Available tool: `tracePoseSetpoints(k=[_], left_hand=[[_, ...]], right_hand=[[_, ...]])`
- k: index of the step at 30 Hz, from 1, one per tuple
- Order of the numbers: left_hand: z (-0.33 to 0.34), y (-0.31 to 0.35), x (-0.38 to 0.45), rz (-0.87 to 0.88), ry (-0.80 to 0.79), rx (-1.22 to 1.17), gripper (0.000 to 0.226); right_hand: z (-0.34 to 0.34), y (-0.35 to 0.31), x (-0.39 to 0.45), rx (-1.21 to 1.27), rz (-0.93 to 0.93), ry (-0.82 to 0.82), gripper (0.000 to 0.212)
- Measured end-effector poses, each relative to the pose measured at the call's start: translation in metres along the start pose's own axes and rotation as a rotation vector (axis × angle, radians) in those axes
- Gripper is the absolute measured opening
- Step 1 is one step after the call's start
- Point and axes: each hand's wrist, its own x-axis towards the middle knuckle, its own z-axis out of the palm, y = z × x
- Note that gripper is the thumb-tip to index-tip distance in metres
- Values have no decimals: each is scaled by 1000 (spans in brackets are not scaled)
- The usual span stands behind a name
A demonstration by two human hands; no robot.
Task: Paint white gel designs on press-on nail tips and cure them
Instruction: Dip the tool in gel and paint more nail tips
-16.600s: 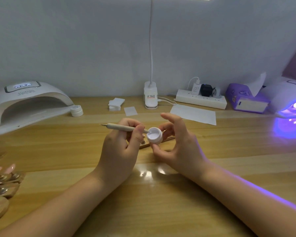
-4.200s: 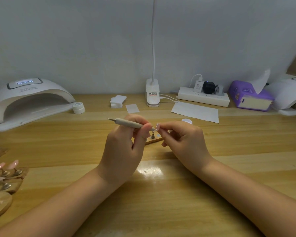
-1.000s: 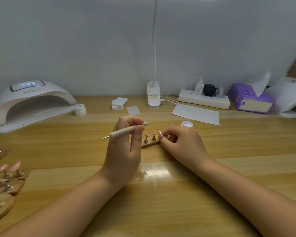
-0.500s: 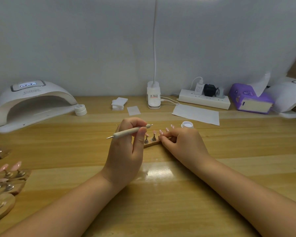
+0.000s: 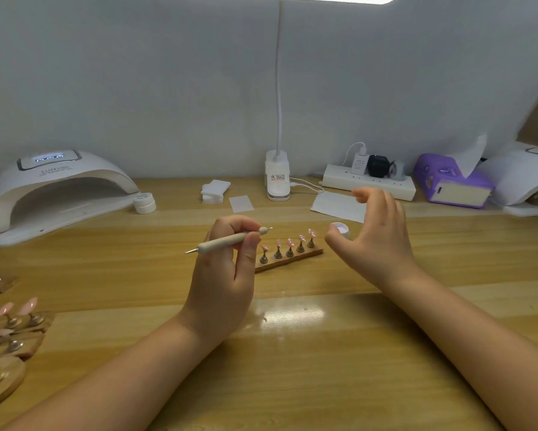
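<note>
Five pink nail tips (image 5: 290, 242) stand on small metal pegs in a slanted row along a narrow wooden strip (image 5: 292, 261) lying mid-surface. Just beyond the strip's right end sits a small open jar of white gel (image 5: 340, 229). A beige dotting pen (image 5: 227, 241) is pinched nearly level above the strip's left end. A white curing lamp (image 5: 59, 188) sits far left.

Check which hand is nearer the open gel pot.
Right. The right hand is open around the gel pot, thumb just beside it, not gripping. The left hand holds the dotting pen farther left, past the nail strip.
</note>
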Motion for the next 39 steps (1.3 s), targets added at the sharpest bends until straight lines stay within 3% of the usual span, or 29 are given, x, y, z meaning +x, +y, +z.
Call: tracePoseSetpoints(k=[3, 6, 20, 24, 28, 32, 39], left_hand=[[0, 0, 0, -5, -3, 0, 15], [-1, 0, 0, -10, -9, -7, 15], [-1, 1, 0, -13, -18, -23, 15], [-3, 3, 1, -12, -9, -29, 13], [-5, 5, 4, -21, -1, -35, 12], [-5, 9, 4, -21, 8, -44, 11], [-4, 8, -1, 46, -23, 31, 3]], right_hand=[[5, 16, 2, -32, 157, -172, 80], [9, 24, 5, 11, 204, -265, 78], [15, 32, 7, 99, 173, -226, 65], [11, 26, 6, 199, 173, -120, 62], [7, 4, -2, 241, -33, -13, 59], [8, -21, -17, 242, -240, -58, 59], [17, -37, -37, 295, -322, -156, 61]])
